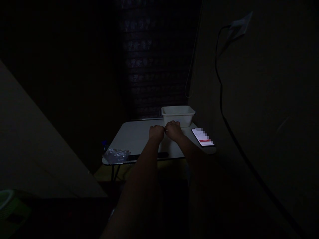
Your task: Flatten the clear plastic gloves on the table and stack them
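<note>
Both my arms reach out over a small pale table [136,136] in a very dark room. My left hand [157,132] is closed, its knuckles facing up. Right beside it, my right hand [173,129] is also closed, and the two meet or nearly meet at the thumbs. What they hold, if anything, is hidden by the fingers and the dark. Just behind my right hand stands a white plastic basin [178,114] near the table's far edge.
A lit phone [203,137] lies at the table's right side. A crumpled clear plastic bag [116,155] rests on the front left corner. On the right wall, a black cable [221,96] hangs from an outlet [240,26]. A green basket [11,207] stands low at left.
</note>
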`<state>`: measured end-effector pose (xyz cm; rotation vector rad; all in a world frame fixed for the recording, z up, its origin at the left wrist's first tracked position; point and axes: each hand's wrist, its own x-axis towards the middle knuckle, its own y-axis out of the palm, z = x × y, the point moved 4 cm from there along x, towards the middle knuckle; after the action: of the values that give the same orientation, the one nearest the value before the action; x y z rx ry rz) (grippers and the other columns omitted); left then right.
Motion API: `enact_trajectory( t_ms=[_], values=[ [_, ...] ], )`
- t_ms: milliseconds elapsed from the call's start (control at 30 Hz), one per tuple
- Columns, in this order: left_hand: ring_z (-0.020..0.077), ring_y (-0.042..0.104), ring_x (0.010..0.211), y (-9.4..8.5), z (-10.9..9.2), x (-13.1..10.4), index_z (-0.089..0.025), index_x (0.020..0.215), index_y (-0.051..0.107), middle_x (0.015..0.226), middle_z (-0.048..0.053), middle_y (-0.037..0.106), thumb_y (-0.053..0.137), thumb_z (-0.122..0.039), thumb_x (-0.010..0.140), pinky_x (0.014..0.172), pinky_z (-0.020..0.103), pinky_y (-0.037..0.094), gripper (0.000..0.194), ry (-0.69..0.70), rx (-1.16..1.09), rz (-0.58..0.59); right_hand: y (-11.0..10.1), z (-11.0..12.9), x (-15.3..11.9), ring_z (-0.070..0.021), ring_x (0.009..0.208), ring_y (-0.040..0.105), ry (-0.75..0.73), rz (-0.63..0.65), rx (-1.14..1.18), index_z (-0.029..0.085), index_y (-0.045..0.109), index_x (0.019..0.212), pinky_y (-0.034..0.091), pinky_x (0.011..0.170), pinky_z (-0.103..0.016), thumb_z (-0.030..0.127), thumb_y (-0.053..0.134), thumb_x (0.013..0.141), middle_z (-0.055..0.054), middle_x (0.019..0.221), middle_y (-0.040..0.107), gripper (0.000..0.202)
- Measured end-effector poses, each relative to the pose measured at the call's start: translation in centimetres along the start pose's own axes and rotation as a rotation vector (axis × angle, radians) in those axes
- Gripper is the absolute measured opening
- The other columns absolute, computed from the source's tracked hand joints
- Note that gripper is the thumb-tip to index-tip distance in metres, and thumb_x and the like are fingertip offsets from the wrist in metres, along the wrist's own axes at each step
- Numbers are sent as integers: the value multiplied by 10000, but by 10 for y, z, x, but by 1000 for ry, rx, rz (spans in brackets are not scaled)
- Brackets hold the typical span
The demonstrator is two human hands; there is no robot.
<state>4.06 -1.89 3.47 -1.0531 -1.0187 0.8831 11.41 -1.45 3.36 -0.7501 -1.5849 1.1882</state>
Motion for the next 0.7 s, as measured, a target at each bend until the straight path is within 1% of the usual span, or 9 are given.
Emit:
enact_trajectory(
  t_ms=[233,467,700],
  values=[
    [204,554,845,1,2,0,-120,857,583,820,123,613,343,-117,749,733,328,371,263,-5,18,2,0,-2,-1,-212,929,409,-18,11,-9,180,626,813,236,755,-367,163,378,746,-85,937,583,258],
    [206,550,853,3,6,0,-127,868,579,827,119,612,339,-116,746,740,332,367,269,-7,23,-9,4,-8,-2,-213,930,411,7,14,-28,167,623,815,231,759,-370,158,360,757,-98,941,581,270],
    [206,546,860,3,8,-1,-122,878,574,840,124,608,345,-139,758,752,337,360,259,-6,23,8,3,-15,-4,-212,930,412,28,27,-33,165,625,820,231,755,-364,150,343,757,-103,939,583,289]
  ],
)
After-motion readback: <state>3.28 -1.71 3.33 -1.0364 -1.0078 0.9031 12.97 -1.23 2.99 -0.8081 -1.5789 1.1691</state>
